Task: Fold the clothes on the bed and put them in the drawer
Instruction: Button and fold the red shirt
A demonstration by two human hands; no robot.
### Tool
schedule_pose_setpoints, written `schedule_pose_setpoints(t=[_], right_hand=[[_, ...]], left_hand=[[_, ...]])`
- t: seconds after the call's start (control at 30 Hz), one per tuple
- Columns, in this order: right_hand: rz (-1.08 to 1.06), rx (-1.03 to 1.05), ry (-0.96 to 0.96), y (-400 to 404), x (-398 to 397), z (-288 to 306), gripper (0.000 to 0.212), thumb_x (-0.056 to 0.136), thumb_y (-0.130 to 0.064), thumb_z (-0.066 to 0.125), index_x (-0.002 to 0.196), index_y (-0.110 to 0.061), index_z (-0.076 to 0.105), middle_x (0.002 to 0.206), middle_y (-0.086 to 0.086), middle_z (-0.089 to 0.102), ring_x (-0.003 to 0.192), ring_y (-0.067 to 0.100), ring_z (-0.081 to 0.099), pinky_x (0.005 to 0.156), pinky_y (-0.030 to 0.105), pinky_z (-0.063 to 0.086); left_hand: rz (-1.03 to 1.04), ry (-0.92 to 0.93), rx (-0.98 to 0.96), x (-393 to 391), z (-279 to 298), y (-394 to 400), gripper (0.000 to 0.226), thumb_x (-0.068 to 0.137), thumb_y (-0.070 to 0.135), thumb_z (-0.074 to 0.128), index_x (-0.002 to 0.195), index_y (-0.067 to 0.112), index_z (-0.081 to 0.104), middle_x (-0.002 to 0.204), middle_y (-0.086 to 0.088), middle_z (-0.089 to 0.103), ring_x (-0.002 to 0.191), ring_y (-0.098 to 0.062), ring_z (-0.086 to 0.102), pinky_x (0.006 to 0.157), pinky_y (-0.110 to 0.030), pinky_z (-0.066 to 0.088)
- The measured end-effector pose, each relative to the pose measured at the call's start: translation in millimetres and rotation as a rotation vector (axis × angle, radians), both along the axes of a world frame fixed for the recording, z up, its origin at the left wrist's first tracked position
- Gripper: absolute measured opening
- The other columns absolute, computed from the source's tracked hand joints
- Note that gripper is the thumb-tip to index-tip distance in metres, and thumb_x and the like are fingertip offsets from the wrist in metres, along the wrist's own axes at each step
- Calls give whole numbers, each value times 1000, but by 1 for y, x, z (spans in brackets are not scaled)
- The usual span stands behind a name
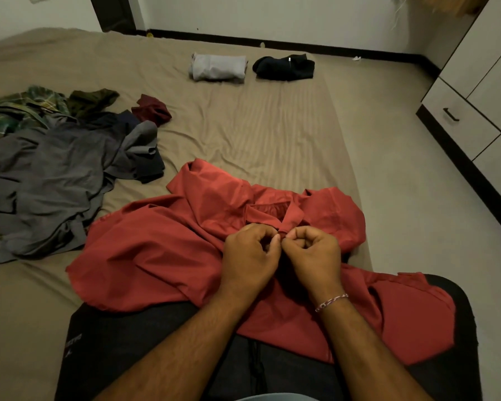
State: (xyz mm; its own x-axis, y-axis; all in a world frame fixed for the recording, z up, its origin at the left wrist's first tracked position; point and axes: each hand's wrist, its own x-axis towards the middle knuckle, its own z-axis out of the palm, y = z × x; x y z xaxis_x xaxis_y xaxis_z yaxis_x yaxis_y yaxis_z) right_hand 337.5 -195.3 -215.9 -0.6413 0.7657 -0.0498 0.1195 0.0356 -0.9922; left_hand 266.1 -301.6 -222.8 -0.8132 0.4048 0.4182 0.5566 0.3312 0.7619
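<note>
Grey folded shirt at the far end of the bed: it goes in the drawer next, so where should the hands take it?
Grip the grey folded shirt by its two short ends, hands coming from left and right, palms under. It lies flat as a wide rectangle; this keeps the folds.

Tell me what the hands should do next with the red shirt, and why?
Probably finish fastening the button at the collar, then smooth the red shirt flat. Both the left hand and right hand pinch the placket just below the collar, and the shirt lies crumpled, part on the bed, part on the lap.
</note>
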Motion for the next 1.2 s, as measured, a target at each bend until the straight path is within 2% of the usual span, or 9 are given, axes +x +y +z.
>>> schedule_pose_setpoints(t=[0.13, 0.33, 0.43, 0.63, 0.7, 0.9, 1.0, 1.07, 1.2], right_hand=[[7, -49, 8, -1, -2, 1, 14, 81, 4, 72, 71, -6, 69, 57, 7, 57, 53, 17, 49, 51, 27, 44], [140, -641, 195, 7, 6, -2, 31, 94, 1, 52, 68, -14, 59, 54, 1, 38, 41, 8, 30, 40, 17, 23], [138, -778, 222, 12, 7, -2, 30, 92, -3, 52, 66, -16, 58, 55, -1, 35, 41, 8, 30, 39, 19, 18], [65, -265, 123, 7, 7, -5, 17, 91, -2, 70, 78, -13, 70, 73, 16, 58, 63, 22, 51, 59, 31, 42], [67, -71, 117, 6, 7, -3, 14, 90, 1, 72, 86, -12, 70, 76, 8, 63, 67, 19, 53, 60, 30, 46], [230, 339, 79, 0, 10, -2, 50, 77, -7, 81, 115, -33, 62, 104, -9, 67, 85, 14, 63, 72, 32, 56], [196, 340, 96, -1, 9, 0, 55, 80, 1, 78, 122, -31, 61, 97, -7, 67, 83, 13, 66, 72, 25, 57], [154, 307, 93, 0, 8, -1, 50, 84, 5, 73, 119, -29, 65, 90, -10, 68, 80, 9, 66, 73, 23, 56], [41, 226, 72, 10, 7, -8, 23, 88, -3, 76, 94, -25, 77, 81, -4, 75, 71, 16, 67, 69, 32, 55]], left_hand=[[25, 42, -4, -6, 2, 0, 2, 79, 17, 73, 77, 18, 74, 79, 9, 72, 71, -5, 65, 70, -25, 51], [-189, -100, 101, -8, 3, -3, 3, 87, 19, 73, 87, 20, 76, 88, 11, 71, 84, -7, 67, 77, -25, 52], [-286, -144, 105, -5, 3, -2, 12, 86, 19, 73, 98, 20, 77, 97, 11, 73, 92, -7, 68, 84, -22, 52], [-245, -325, 138, -9, -3, -4, 13, 87, 12, 74, 96, 22, 76, 84, 12, 73, 74, -4, 65, 71, -28, 54], [-231, -442, 205, -11, -3, -3, 10, 87, 15, 75, 95, 22, 76, 83, 2, 74, 71, -9, 62, 67, -35, 54], [-211, -620, 376, -14, 2, -2, 26, 92, -3, 70, 99, 21, 76, 82, 6, 74, 76, -8, 65, 71, -28, 55], [-250, -546, 309, -11, 10, -2, 49, 88, -17, 62, 105, 28, 71, 86, 22, 74, 79, 3, 65, 74, -16, 52], [-267, -413, 235, -9, 13, -3, 56, 81, -16, 58, 108, 32, 69, 98, 29, 74, 95, 8, 68, 85, -13, 51], [-123, 30, 30, -21, 13, -12, 45, 73, -2, 60, 108, 22, 78, 105, 13, 72, 100, -1, 66, 92, -20, 52]])
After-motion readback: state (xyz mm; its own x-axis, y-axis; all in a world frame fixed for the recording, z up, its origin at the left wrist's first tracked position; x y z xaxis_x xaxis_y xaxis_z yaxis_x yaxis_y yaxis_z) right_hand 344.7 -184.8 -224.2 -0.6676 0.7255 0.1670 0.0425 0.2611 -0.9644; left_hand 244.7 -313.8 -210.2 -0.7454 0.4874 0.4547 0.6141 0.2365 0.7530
